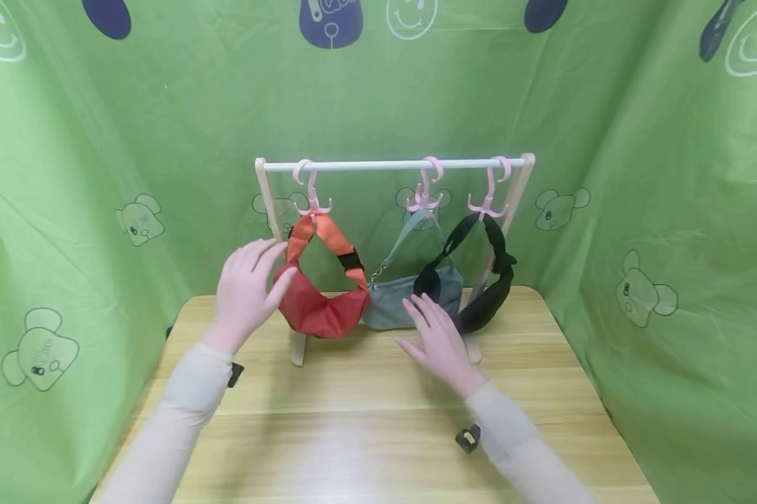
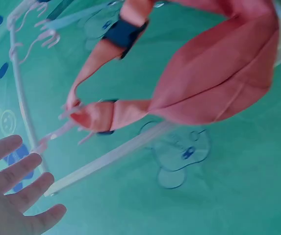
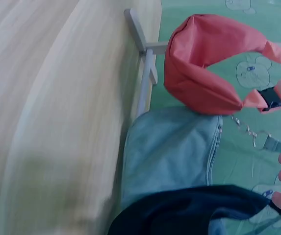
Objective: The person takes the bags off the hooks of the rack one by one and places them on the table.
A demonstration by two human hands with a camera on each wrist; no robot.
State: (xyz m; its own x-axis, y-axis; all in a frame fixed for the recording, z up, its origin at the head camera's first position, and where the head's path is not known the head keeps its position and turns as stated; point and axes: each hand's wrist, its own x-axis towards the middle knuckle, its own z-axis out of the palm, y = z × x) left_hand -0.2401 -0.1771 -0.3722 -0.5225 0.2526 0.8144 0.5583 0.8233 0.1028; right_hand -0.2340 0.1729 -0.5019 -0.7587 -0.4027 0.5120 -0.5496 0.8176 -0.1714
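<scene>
A red bag (image 1: 325,315) with an orange strap and black buckle hangs at the left from a pink hook (image 1: 313,203). My left hand (image 1: 245,288) is beside it, fingers spread; in the left wrist view that hand (image 2: 17,196) holds nothing. A grey-blue shoulder bag (image 1: 391,302) hangs from the middle hook (image 1: 425,199), its base low near the table. To its right a black bag (image 1: 493,302) with a knotted strap hangs from another hook (image 1: 488,204), partly overlapping it. My right hand (image 1: 440,343), fingers extended, is in front of these two; whether it touches either is unclear.
A white rail (image 1: 372,166) on wooden side posts (image 1: 518,189) carries the hooks. The rack stands at the back of a wood-grain table (image 1: 353,434). Green printed cloth (image 1: 183,126) surrounds the table at the back and both sides.
</scene>
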